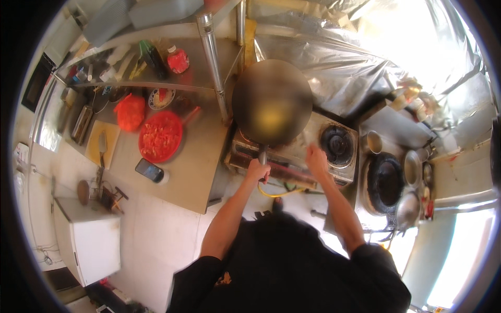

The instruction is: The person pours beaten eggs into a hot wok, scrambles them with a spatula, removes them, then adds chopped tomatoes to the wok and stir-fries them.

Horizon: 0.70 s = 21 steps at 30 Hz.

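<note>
My left hand (258,171) is closed around the handle of a dark wok (272,84), which is over the left part of the gas stove (313,133). A blurred yellow patch shows in the lower half of the wok; I cannot tell what it is. To the right of the wok, my right hand (317,159) is curled above the stove's front, near the right burner (337,145). It is blurred, and whether it holds anything cannot be told.
On the steel table (191,172) at left are a red basin (161,137) of cut food, a red plastic bag (130,112), a phone (149,171) and a knife (102,143) on a cutting board (111,135). Metal pans (411,167) sit at right. Foil covers the wall behind the stove.
</note>
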Available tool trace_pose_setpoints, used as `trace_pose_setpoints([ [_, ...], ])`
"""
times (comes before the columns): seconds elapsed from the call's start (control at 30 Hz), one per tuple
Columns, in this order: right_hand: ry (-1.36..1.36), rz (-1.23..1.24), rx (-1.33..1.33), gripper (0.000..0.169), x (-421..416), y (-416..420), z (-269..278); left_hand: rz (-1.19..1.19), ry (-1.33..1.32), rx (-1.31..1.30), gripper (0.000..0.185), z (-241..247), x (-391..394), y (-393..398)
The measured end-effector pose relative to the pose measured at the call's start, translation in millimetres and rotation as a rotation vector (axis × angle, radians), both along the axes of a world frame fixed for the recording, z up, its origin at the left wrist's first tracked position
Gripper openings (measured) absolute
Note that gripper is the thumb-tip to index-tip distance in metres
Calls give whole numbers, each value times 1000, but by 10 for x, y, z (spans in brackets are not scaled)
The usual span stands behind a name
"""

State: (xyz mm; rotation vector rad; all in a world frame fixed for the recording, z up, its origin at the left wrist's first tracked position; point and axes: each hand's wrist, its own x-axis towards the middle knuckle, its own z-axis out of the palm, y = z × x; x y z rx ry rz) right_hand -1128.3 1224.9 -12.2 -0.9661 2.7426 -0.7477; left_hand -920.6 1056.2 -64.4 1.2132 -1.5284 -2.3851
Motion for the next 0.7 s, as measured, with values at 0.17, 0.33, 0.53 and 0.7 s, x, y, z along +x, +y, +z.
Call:
trace_pose_setpoints([
  [0.17, 29, 28, -43, 22, 7, 126, 98, -16, 2, 6, 24, 44, -7, -11],
  [0.33, 43, 37, -74, 25, -7, 221, 16, -52, 8, -65, 22, 22, -12, -76],
  [0.53, -61, -43, -266, 33, 540, 791, 775, -128, -33, -49, 27, 1101, 798, 47],
  [0.7, -211, -94, -319, 35, 860, 998, 1155, -82, -2, 114, 24, 1106, 701, 391],
])
